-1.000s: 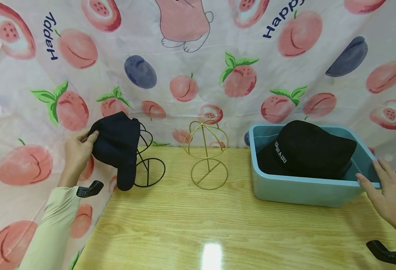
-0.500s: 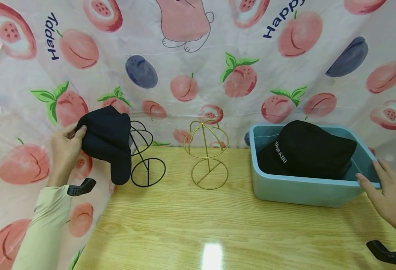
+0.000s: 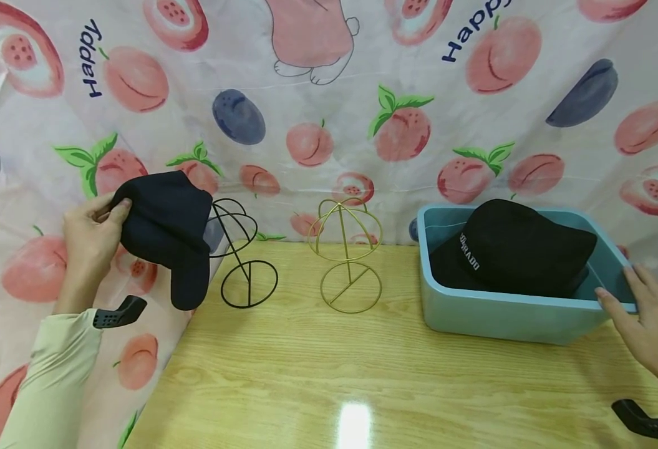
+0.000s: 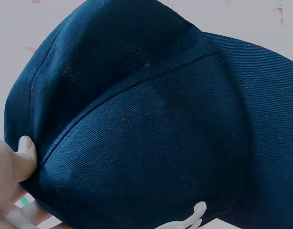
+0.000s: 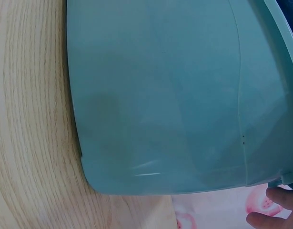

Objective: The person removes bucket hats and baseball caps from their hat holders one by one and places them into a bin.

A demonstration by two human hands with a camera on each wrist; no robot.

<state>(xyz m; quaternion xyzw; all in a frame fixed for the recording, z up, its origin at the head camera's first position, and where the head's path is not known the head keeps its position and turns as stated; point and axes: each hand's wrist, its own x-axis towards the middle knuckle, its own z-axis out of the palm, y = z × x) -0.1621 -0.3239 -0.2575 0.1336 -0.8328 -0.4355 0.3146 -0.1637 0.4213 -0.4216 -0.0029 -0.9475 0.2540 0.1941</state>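
My left hand (image 3: 90,234) pinches a dark baseball cap (image 3: 160,221) by the top of its crown, thumb on the near side. The cap hangs in the air, brim down and to the right, left of the black wire hat stand (image 3: 249,284). In the left wrist view the cap (image 4: 136,119) fills most of the picture, with part of a white mark on its lower edge. My right hand (image 3: 651,324) rests with extended fingers on the right corner of a blue-green plastic bin (image 3: 497,315). Inside the bin lies a black cap (image 3: 522,249) with white lettering.
A gold wire hat stand (image 3: 344,249) stands on the wooden table (image 3: 306,374) between the black stand and the bin. A fruit-print cloth (image 3: 317,106) hangs behind and to the left of the table.
My left hand has carried the dark cap left and slightly up, away from the black stand, which shows more fully now. The right hand stays at the bin corner.
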